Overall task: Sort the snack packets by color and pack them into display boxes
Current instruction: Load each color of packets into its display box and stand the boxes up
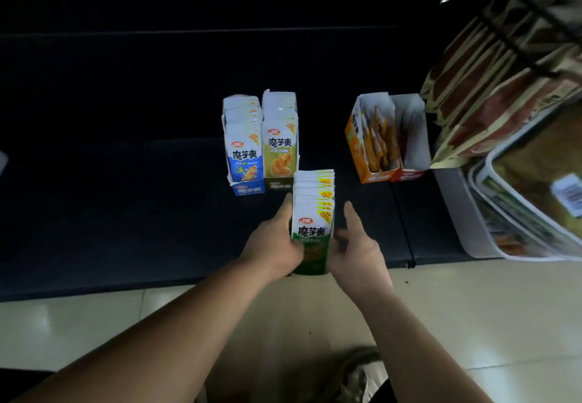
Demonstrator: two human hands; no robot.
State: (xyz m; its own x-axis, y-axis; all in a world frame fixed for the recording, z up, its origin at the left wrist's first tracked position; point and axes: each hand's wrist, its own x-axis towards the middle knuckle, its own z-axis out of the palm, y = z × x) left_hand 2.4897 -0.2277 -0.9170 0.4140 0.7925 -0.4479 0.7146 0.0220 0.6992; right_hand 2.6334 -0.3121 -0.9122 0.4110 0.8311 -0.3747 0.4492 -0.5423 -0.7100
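Currently the left hand (277,245) grips a row of green packets (313,210), fingers wrapped round its left side, at the near edge of the dark shelf (126,182). The right hand (357,245) sits just beside the row's right side, fingers loose and spread, clamped on nothing; its thumb is near the front packet, contact unclear. Whether a box surrounds the green row: can't tell (the lower part is hidden by the hands). Behind it, touching side by side: blue box (248,190) full of blue packets (244,157), olive box (280,184) full of olive packets (282,150). Further right, well apart: orange box (374,178) holding upright orange packets (379,138), with a red box (409,176) against it, contents too dark to read. Hanging bags (504,87) fill the right edge.
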